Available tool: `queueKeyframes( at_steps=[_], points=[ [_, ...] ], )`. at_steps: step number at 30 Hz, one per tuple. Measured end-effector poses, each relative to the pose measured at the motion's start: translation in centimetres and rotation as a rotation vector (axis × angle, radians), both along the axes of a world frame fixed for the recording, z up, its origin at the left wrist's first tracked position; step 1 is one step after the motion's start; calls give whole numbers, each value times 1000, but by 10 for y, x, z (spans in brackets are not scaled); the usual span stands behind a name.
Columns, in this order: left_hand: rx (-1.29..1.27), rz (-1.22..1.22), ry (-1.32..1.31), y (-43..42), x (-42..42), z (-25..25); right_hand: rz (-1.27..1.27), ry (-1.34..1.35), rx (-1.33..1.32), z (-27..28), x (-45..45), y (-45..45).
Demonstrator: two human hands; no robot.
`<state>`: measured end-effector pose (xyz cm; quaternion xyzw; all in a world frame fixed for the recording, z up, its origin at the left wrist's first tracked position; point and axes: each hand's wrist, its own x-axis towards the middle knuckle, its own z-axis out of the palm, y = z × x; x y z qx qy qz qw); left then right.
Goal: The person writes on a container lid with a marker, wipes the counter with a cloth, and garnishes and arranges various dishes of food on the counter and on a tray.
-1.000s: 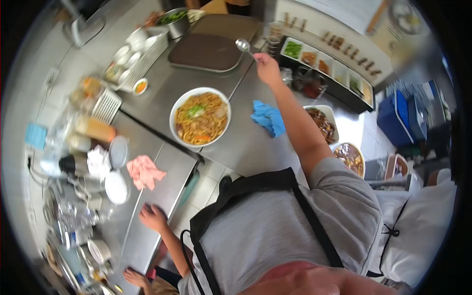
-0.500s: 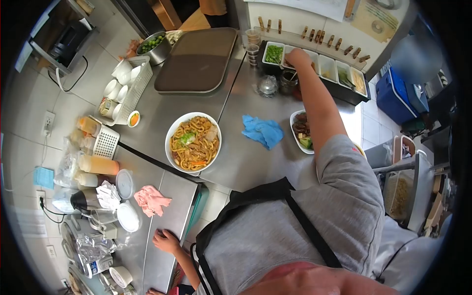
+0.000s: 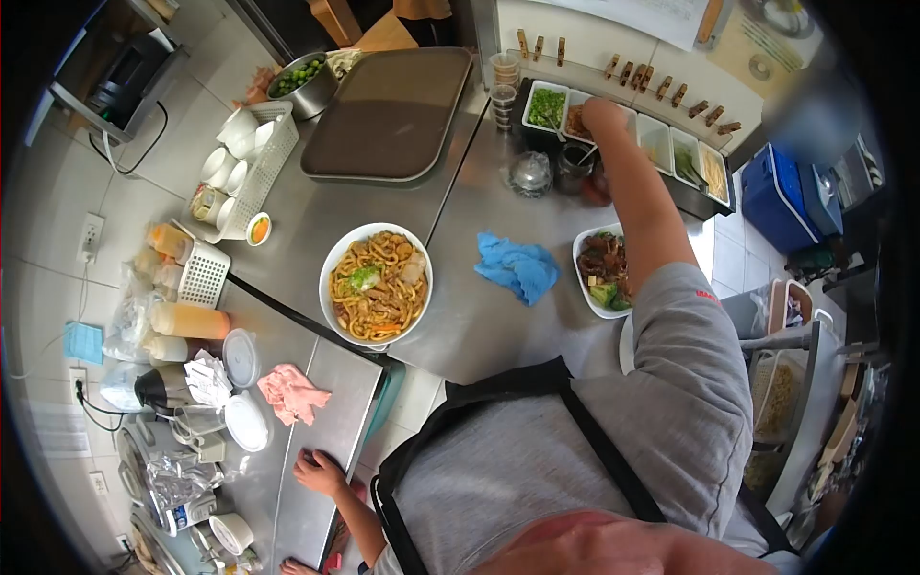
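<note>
My right hand [image 3: 602, 115] is closed over the row of topping trays, beside the brown crumbly topping [image 3: 578, 120] and chopped greens [image 3: 546, 107]. What its fingers hold is hidden. My left hand [image 3: 319, 471] lies on the steel counter edge, fingers apart, holding nothing visible, below a pink cloth [image 3: 293, 393]. A white bowl of noodles [image 3: 377, 286] with a green garnish stands between a brown tray [image 3: 388, 115] and the counter edge. The blue cloth [image 3: 518, 268] lies crumpled right of it. A white dish of dark food and broccoli [image 3: 604, 272] is partly behind my right arm.
Dark jars [image 3: 575, 169] and a plastic-wrapped cup [image 3: 530, 174] stand before the toppings. A white basket of cups [image 3: 264, 172], sauce bottles [image 3: 196, 321] and lids [image 3: 247, 422] line the left. Another person's hand [image 3: 297, 567] shows at the bottom edge; another person stands at the top.
My right hand moved from beside the tray, where it held up a metal spoon, rightward to the toppings. The spoon is no longer clearly visible. My left hand stays on the counter.
</note>
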<state>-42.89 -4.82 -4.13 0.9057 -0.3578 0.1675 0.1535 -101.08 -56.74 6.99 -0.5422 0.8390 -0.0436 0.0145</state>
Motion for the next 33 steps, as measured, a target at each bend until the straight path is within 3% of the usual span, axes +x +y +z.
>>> queueKeyframes(
  at_steps=[15,18,19,20,21,22,23,25,31,33],
  points=[
    [-16,5,-7,-1,-4,4,-16,-196,-69,0,-35,20],
    [-40,-9,-64,-1,-1,0,145,104,-87,-18,-54,18],
    [-92,-63,-12,-3,-3,4,108,-56,-229,-24,-61,17],
    [-163,-103,-24,-5,-4,4,328,195,-375,-20,-60,27],
    [-137,-99,-76,-2,1,-1,309,190,-320,-16,-57,22],
    [-158,-50,-31,-3,-2,2,328,-47,-530,-23,-61,12],
    [-143,-30,6,-5,-8,10,332,-52,-415,7,-37,24],
    [-109,22,11,-6,-9,12,432,-141,-455,32,2,39],
    [-124,41,57,-4,-9,12,873,-428,-423,45,132,87],
    [-129,50,63,-3,-8,11,968,-406,-385,37,177,110]
  ],
)
